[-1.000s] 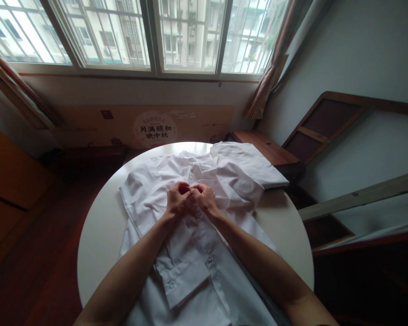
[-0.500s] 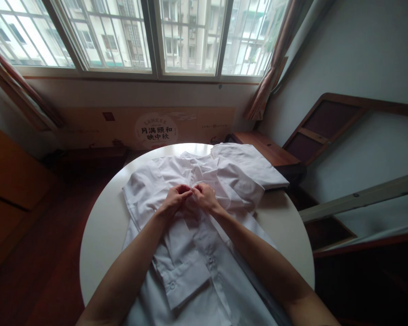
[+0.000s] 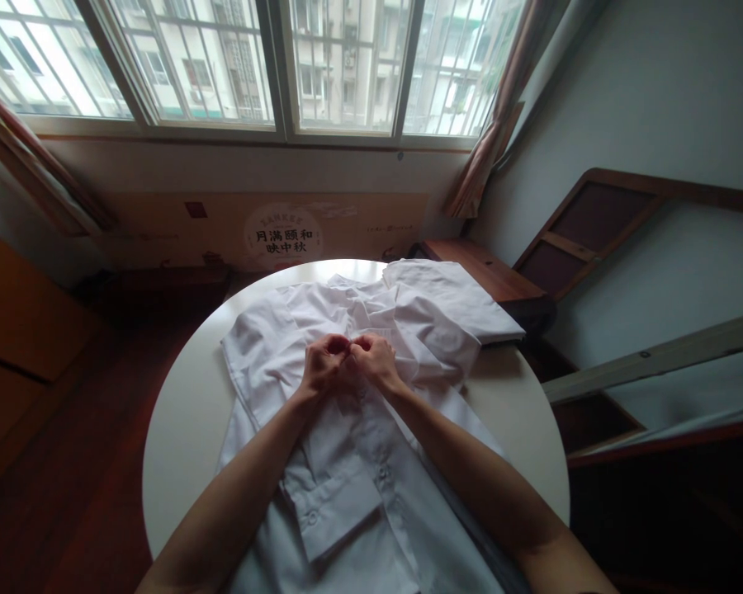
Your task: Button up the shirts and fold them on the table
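Observation:
A white button-up shirt lies spread over the round white table, one sleeve folded across its front with a buttoned cuff. Just below the collar, my left hand pinches the shirt's front edge. My right hand pinches the same spot, its fingertips meeting those of the left. Whatever small part sits between the fingertips is hidden. Lower on the front, a button shows. To the right of the collar lies a folded white garment.
Beyond the table stand a low wooden cabinet and a printed cardboard panel under the barred window. A wooden chair frame leans at the right. Curtains hang at both sides.
My left hand has turned slightly, its fingers curling more upright at the pinch. My right hand stays almost in place. The shirt lies as before.

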Tool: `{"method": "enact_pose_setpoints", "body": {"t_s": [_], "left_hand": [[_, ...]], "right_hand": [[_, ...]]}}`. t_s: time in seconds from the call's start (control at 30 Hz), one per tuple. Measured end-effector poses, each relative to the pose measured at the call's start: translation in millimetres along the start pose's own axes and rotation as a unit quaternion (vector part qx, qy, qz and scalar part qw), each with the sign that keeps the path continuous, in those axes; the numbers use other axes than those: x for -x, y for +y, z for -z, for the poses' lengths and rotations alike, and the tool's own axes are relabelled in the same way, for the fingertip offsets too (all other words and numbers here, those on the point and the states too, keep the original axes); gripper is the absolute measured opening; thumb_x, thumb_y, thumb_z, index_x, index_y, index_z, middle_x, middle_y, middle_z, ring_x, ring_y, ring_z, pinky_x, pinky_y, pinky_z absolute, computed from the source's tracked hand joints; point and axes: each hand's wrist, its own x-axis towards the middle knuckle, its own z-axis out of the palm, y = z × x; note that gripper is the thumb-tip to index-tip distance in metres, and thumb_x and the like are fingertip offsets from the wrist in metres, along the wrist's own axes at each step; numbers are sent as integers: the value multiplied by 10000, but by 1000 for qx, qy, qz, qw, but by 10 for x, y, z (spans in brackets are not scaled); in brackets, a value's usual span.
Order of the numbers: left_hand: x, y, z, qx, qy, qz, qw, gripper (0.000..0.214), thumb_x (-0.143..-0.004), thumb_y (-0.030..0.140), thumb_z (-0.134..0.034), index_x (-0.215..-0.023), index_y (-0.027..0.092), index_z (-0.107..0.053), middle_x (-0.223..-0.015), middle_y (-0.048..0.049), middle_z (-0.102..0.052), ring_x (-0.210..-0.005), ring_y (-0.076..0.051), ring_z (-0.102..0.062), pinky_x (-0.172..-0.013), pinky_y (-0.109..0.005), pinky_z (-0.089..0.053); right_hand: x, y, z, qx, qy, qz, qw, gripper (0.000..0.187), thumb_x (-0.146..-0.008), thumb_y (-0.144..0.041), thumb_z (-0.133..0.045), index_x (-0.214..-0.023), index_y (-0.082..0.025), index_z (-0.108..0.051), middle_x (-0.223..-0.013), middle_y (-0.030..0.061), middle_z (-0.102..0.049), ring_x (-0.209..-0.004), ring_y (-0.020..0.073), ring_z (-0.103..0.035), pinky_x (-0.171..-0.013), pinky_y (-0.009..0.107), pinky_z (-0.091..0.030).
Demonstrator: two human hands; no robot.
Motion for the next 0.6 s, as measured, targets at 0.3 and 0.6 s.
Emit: {"method": "enact_pose_setpoints", "body": {"t_s": [0.3, 0.6], "left_hand": [[-125, -30, 99, 114, 6, 73, 991, 217, -622, 308, -718, -745, 148, -639, -722, -20, -660, -658, -138, -599, -665, -264, -478], [-309, 65, 352, -204, 55, -19, 977, 192, -720, 226, -632, -901, 165, -641, -843, -65, -644, -732, -179, -593, -721, -307, -451]], "right_hand": [[-178, 45, 49, 37, 26, 49, 998, 142, -797, -271, -539, -784, -187, -653, -853, 40, -681, -846, 192, -586, -846, 345, -342], [55, 254, 404, 138, -14, 173, 975, 197, -818, -245, -581, -1003, -179, -601, -972, 78, -623, -923, 213, -554, -834, 326, -391]]}}
